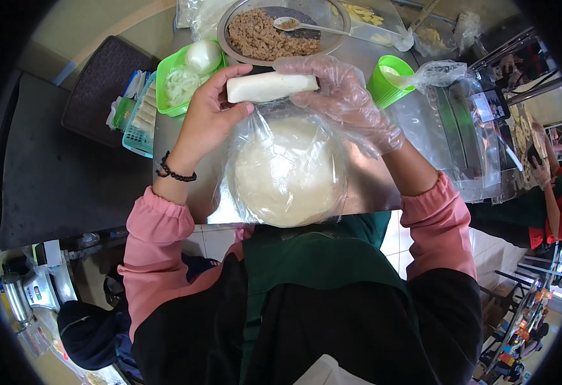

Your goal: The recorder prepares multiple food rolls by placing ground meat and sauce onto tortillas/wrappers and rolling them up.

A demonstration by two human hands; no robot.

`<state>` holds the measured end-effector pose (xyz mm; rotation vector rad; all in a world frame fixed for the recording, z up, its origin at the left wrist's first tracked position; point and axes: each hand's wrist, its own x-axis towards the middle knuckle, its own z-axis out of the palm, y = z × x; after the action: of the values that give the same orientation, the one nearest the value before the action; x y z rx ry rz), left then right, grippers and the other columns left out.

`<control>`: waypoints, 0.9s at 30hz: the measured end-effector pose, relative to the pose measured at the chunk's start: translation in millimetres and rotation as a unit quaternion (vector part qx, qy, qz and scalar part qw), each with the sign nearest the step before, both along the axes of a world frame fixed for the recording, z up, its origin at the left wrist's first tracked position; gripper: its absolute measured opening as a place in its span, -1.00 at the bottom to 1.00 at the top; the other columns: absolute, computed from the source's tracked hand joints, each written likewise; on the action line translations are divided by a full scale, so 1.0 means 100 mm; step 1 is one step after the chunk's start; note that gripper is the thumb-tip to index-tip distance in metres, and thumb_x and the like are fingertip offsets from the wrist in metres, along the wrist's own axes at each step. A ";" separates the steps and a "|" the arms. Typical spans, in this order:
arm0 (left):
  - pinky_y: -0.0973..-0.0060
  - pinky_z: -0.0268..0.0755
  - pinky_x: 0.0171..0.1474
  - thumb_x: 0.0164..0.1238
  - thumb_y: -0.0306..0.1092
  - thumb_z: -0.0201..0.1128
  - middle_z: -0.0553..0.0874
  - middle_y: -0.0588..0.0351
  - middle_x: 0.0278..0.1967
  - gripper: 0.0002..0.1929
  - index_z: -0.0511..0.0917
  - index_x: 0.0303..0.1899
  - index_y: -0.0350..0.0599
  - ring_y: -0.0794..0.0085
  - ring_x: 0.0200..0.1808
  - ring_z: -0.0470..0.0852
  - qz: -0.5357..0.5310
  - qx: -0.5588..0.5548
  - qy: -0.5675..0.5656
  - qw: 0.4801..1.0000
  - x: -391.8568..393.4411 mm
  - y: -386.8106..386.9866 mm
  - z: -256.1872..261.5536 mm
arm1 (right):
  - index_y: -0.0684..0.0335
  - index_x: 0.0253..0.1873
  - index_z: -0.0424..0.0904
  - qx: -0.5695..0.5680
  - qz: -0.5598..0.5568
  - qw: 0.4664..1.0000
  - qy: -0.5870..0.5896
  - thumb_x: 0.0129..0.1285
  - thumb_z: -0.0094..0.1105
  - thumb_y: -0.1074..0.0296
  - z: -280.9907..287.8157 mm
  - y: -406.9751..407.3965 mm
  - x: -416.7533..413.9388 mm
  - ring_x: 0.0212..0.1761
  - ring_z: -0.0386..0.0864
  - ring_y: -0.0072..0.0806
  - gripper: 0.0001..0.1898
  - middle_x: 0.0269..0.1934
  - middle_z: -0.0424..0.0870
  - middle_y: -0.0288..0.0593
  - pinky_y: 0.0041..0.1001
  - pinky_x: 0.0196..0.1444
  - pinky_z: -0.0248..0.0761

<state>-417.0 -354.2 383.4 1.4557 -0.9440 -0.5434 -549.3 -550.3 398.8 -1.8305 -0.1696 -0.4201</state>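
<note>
A white rolled wrapper [271, 87] is held level between both hands, above a large stack of round pale wrappers [286, 173] under clear plastic. My bare left hand [218, 103] grips its left end, with the thumb below and the fingers above. My right hand [341, 98], in a clear plastic glove, holds the right end between thumb and fingers. Beyond the hands, a metal strainer bowl [223, 36] holds minced brown filling [266, 38] and a white spoon [314, 27]. Any filling inside the roll is mostly hidden.
At left stand a green container [165, 108] with sliced onion and a whole peeled onion [203, 56], and a teal basket [134, 139] of rolls. A green cup [388, 82] and plastic bags [430, 125] lie right. Another person's gloved hand [541, 172] shows far right.
</note>
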 end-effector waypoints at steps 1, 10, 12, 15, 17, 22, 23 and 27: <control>0.58 0.47 0.05 0.14 -0.70 0.29 0.63 0.16 -0.01 -0.43 0.43 0.24 -0.19 0.57 -0.03 0.60 -0.002 -0.001 -0.001 1.000 0.03 -0.01 0.00 | 0.36 0.20 0.51 0.036 0.007 0.999 0.011 0.18 0.26 0.58 0.00 0.00 0.02 0.07 0.55 -0.51 -0.56 0.05 0.62 -0.12 -0.48 0.16 0.43; 0.64 0.44 0.08 0.18 -0.73 0.20 0.58 0.16 0.07 -0.37 0.33 0.33 -0.18 0.58 0.05 0.57 -0.001 -0.018 0.011 1.000 -0.03 -0.03 0.05 | 0.38 0.25 0.44 0.175 0.080 0.960 0.203 0.24 0.35 0.30 0.15 -0.01 0.11 -0.37 0.57 -0.63 -0.48 -0.22 0.59 -0.15 -0.66 -0.41 0.44; 0.62 0.49 0.02 0.13 -0.76 0.23 0.57 0.07 0.06 -0.31 0.28 0.34 -0.16 0.56 -0.04 0.62 0.002 -0.042 0.044 0.998 -0.11 0.01 0.14 | 0.39 0.25 0.42 0.165 0.106 0.954 0.226 0.26 0.33 0.25 0.21 0.05 0.04 -0.39 0.57 -0.62 -0.46 -0.22 0.60 -0.15 -0.64 -0.43 0.44; 0.65 0.49 -0.12 0.24 -0.64 0.25 0.63 0.13 -0.13 -0.50 0.42 0.23 -0.19 0.62 -0.20 0.63 0.045 -0.059 0.052 0.996 -0.29 0.01 0.32 | 0.43 0.25 0.40 0.162 0.138 0.946 0.244 0.27 0.31 0.17 0.28 0.08 -0.07 -0.45 0.56 -0.59 -0.42 -0.22 0.61 -0.14 -0.63 -0.48 0.44; 0.68 0.45 -0.23 0.30 -0.55 0.25 0.63 0.19 -0.25 -0.65 0.50 0.12 -0.21 0.66 -0.30 0.59 0.006 0.051 0.008 0.999 -0.20 0.11 0.39 | 0.43 0.24 0.42 0.302 0.121 0.916 0.236 0.25 0.31 0.22 0.21 0.03 -0.14 -0.45 0.56 -0.62 -0.45 -0.24 0.62 -0.18 -0.65 -0.49 0.42; 0.70 0.26 -0.47 0.44 -0.35 0.19 0.54 0.34 -0.57 -0.82 0.65 -0.17 -0.27 0.73 -0.55 0.42 -0.083 0.181 0.021 0.980 -0.19 0.23 0.55 | 0.45 0.23 0.43 0.314 0.097 0.916 0.229 0.26 0.29 0.28 0.12 -0.13 -0.25 -0.47 0.53 -0.67 -0.48 -0.25 0.64 -0.21 -0.68 -0.52 0.36; 0.71 0.24 -0.49 0.45 -0.36 0.18 0.53 0.34 -0.58 -0.82 0.66 -0.17 -0.27 0.73 -0.57 0.40 -0.126 0.197 0.043 0.971 -0.18 0.25 0.64 | 0.45 0.23 0.42 0.310 0.085 0.916 0.241 0.26 0.28 0.29 0.12 -0.13 -0.28 -0.47 0.51 -0.68 -0.49 -0.24 0.65 -0.21 -0.69 -0.53 0.35; 0.71 0.15 -0.55 0.43 -0.27 0.21 0.49 0.36 -0.63 -0.77 0.67 -0.19 -0.29 0.75 -0.63 0.31 -0.167 0.227 0.056 0.958 -0.24 0.25 0.89 | 0.46 0.24 0.41 0.278 0.080 0.927 0.239 0.27 0.28 0.27 0.21 -0.14 -0.41 -0.48 0.50 -0.70 -0.47 -0.23 0.66 -0.18 -0.71 -0.54 0.34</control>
<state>-441.3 -329.5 472.4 1.6549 -1.0241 -1.1408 -590.3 -564.6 419.8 -1.2938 0.1286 0.1018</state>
